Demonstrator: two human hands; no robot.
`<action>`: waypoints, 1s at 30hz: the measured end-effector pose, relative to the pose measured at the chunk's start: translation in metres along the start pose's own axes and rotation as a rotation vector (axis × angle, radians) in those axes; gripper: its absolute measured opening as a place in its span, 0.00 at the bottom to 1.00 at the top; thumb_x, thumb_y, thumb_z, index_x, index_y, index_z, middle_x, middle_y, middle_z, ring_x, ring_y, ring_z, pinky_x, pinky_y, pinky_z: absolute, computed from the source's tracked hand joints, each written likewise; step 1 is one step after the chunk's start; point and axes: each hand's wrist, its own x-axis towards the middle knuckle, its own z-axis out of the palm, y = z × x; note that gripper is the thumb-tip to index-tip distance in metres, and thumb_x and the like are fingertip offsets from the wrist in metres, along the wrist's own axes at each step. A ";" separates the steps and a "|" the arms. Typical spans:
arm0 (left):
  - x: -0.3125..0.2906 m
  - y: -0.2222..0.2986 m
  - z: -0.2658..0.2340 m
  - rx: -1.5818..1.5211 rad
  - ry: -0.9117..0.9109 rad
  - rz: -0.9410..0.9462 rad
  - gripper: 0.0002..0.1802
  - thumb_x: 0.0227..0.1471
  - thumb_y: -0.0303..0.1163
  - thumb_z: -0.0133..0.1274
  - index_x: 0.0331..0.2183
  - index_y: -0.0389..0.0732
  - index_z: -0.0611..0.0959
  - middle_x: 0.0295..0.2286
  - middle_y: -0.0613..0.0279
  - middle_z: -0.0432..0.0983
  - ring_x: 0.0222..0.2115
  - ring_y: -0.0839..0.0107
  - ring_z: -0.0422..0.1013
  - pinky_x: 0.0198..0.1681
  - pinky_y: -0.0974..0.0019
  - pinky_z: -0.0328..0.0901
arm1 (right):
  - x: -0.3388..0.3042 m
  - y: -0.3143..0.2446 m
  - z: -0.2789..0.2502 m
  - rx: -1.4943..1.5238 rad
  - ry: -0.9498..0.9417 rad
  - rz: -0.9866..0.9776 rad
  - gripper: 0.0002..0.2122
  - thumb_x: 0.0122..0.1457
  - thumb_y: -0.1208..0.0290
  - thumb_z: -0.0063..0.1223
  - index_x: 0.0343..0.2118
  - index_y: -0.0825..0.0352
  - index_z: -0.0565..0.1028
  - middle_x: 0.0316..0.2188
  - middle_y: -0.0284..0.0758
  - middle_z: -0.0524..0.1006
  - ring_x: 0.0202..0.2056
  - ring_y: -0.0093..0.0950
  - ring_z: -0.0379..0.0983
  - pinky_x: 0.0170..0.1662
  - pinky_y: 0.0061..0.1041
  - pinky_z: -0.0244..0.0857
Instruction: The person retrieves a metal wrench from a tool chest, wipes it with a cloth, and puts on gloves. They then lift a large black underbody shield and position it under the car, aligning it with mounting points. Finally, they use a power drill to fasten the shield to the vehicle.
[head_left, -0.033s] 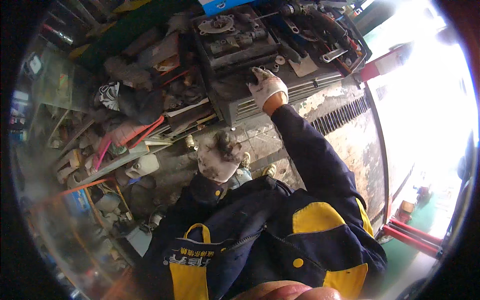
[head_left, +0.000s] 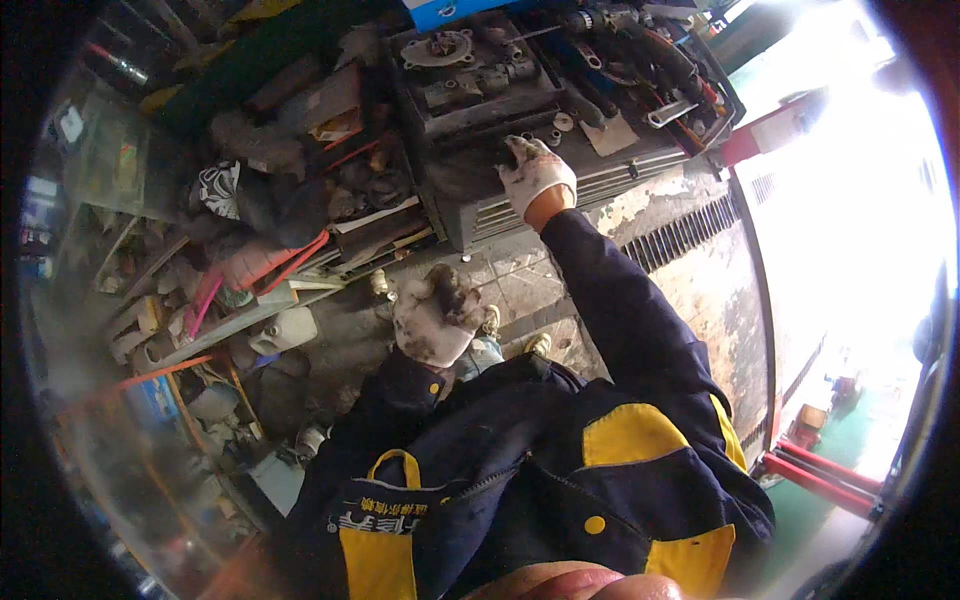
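Note:
My right hand (head_left: 537, 177), in a white glove with dark stains, reaches out to the front of the dark metal cabinet top (head_left: 455, 160). Its fingers bend inward over the surface; whatever they may hold is hidden. Just beyond the fingertips lie small ring-shaped parts (head_left: 555, 136), near a pale round disc (head_left: 563, 121). Low in front of my body, my left hand (head_left: 432, 325) wears a similar glove, its fingers heavily blackened. These fingers are curled in, and I cannot make out anything between them.
On the cabinet, a tray (head_left: 440, 125) holds a flanged metal part (head_left: 436, 49) and a cylindrical part (head_left: 480, 85). Tools crowd its right end, including a wrench (head_left: 671, 112). Cluttered shelving (head_left: 215, 335) stands left, with a white jug (head_left: 285, 330). A floor grate (head_left: 685, 232) runs right.

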 end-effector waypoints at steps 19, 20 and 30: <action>0.055 -0.216 -0.046 1.007 -0.063 -0.721 0.15 0.63 0.28 0.47 0.49 0.32 0.80 0.31 0.64 0.75 0.31 0.73 0.72 0.34 0.69 0.69 | -0.391 0.147 -0.039 0.677 0.380 0.545 0.13 0.57 0.68 0.58 0.44 0.65 0.79 0.40 0.46 0.81 0.42 0.42 0.79 0.47 0.34 0.73; 0.050 -0.253 -0.052 1.206 -0.305 -0.688 0.18 0.65 0.36 0.48 0.50 0.34 0.79 0.31 0.65 0.74 0.29 0.73 0.70 0.33 0.66 0.68 | -0.433 0.155 -0.045 0.674 0.468 0.557 0.13 0.56 0.68 0.58 0.44 0.64 0.79 0.40 0.44 0.81 0.42 0.42 0.79 0.46 0.34 0.73; -0.142 -0.628 -0.052 1.466 -0.745 -1.525 0.32 0.71 0.55 0.35 0.53 0.39 0.79 0.27 0.67 0.71 0.24 0.75 0.65 0.28 0.68 0.64 | -0.812 0.197 -0.056 0.365 1.107 0.953 0.13 0.50 0.66 0.65 0.39 0.59 0.79 0.43 0.38 0.79 0.49 0.40 0.75 0.51 0.37 0.73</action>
